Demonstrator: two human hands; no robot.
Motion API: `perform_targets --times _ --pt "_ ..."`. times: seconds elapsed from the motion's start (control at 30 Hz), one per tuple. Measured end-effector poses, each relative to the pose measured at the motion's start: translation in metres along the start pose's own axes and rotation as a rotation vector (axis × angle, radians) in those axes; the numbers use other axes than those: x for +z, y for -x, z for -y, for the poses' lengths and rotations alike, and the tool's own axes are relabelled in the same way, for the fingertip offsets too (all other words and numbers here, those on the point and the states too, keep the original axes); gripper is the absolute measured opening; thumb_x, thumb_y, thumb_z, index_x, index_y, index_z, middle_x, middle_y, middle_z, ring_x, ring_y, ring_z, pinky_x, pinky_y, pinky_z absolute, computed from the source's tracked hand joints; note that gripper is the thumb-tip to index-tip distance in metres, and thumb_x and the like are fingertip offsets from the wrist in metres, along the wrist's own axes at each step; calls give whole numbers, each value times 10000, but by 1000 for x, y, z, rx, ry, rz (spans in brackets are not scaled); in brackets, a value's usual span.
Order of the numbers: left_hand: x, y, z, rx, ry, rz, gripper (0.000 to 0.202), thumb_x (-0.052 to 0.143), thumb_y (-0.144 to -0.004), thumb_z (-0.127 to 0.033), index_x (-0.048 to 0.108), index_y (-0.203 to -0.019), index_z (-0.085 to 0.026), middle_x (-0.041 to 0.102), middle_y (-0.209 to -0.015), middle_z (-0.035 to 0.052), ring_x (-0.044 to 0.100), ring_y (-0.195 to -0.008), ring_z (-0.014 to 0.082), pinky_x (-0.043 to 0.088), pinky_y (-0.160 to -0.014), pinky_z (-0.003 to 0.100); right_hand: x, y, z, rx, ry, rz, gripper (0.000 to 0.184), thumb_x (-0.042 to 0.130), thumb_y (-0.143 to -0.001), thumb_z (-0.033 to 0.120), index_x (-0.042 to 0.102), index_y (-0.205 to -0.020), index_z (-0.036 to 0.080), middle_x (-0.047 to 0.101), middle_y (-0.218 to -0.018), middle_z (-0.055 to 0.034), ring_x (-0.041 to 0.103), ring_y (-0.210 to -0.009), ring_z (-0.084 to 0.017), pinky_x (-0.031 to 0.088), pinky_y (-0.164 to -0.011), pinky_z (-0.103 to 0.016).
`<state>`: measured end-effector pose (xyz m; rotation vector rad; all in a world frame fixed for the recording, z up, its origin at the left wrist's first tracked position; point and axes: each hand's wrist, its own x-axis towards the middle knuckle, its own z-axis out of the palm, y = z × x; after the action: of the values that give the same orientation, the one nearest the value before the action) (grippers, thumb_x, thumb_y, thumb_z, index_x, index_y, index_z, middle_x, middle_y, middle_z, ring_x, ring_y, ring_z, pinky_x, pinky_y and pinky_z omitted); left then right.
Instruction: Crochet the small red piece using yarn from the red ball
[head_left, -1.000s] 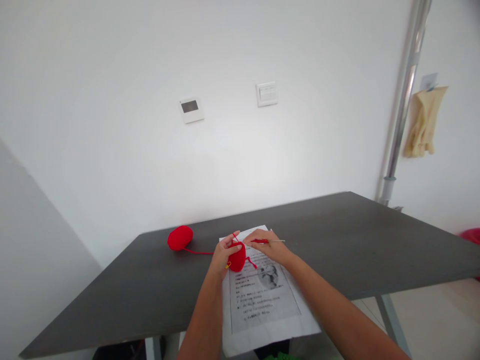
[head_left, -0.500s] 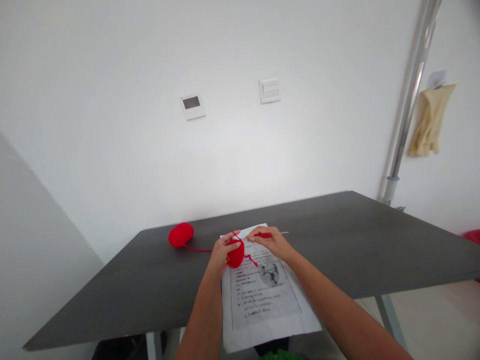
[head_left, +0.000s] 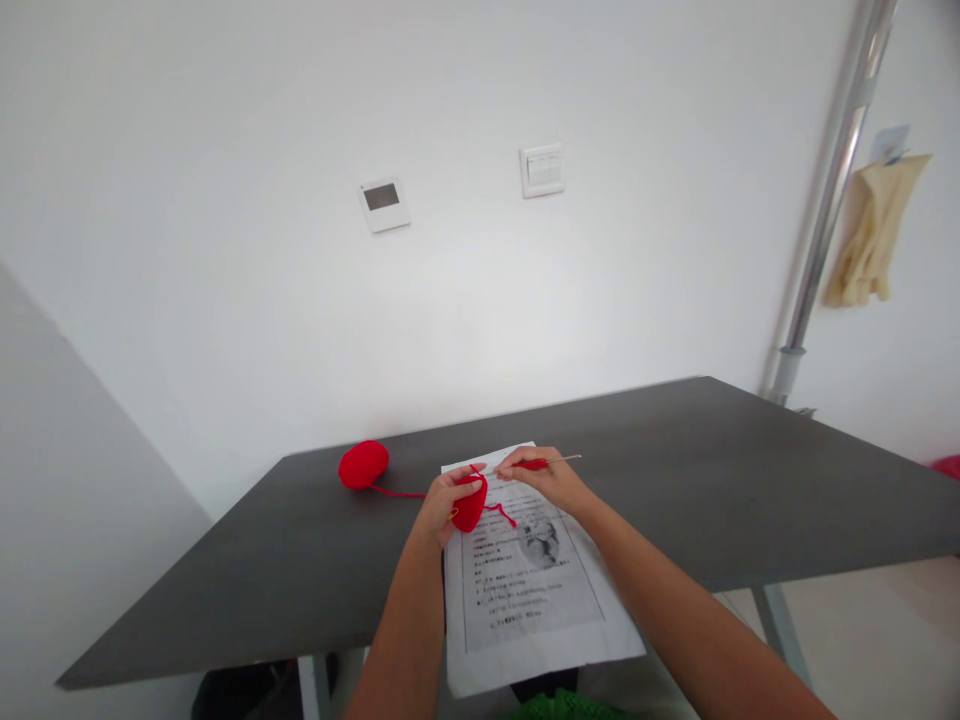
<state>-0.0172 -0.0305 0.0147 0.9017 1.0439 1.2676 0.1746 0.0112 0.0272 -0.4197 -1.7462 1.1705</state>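
My left hand point(head_left: 444, 503) is closed on a small red crochet piece point(head_left: 469, 508), with a strand of yarn running up over the fingers. A yellow stitch marker point(head_left: 454, 514) shows at the piece's left edge, and a short yarn tail point(head_left: 501, 513) hangs off to its right. My right hand point(head_left: 551, 480) grips a crochet hook point(head_left: 534, 464) by its red handle, one thin metal end pointing right. The hook's other end is close to the piece; whether it sits in a stitch I cannot tell. A red ball of yarn point(head_left: 364, 465) lies to the left, joined by a strand.
A printed sheet point(head_left: 540, 620) lies under my hands and hangs past the front edge of the dark grey table point(head_left: 712, 480). Behind stands a white wall with a switch point(head_left: 542, 171) and a small panel point(head_left: 385, 205). Gloves point(head_left: 874, 235) hang by a metal pole point(head_left: 832, 190).
The view has shifted slightly. Both hands keep their grips on the crochet piece and the hook, and the piece looks a little more tilted and narrower. The yarn ball lies where it was.
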Motion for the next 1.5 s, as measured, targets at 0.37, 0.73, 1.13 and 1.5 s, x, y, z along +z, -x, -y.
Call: perform_targets --times 0.37,0.73,1.13,1.5 --pt "-7 -3 3 -31 87 62 411 724 -554 -133 644 -955 -92 622 -583 42 535 -476 106 387 -469 213 -2 0 10 63 -41 34 188 684 -708 324 717 -773 150 690 -723 -52 639 -715 -168 508 -693 -290" --pt "1 2 -1 -5 4 6 396 751 -527 -148 667 -910 -98 657 -662 63 565 -521 118 408 -501 228 -4 0 17 119 -227 48 238 703 -679 366 702 -756 141 696 -710 -55 655 -680 -170 528 -703 -323" --pt "10 4 -1 49 -39 -29 403 763 -509 -174 664 -894 -108 671 -678 58 579 -536 135 417 -532 245 5 0 -1 6 -58 -29 179 672 -728 333 703 -786 167 682 -754 -43 631 -736 -167 501 -721 -301" --pt "16 2 2 99 -38 -36 414 777 -464 -162 683 -865 -115 692 -738 71 596 -592 141 432 -578 244 6 1 -2 -38 120 45 228 595 -797 364 704 -865 175 690 -850 -51 618 -812 -177 467 -770 -295"
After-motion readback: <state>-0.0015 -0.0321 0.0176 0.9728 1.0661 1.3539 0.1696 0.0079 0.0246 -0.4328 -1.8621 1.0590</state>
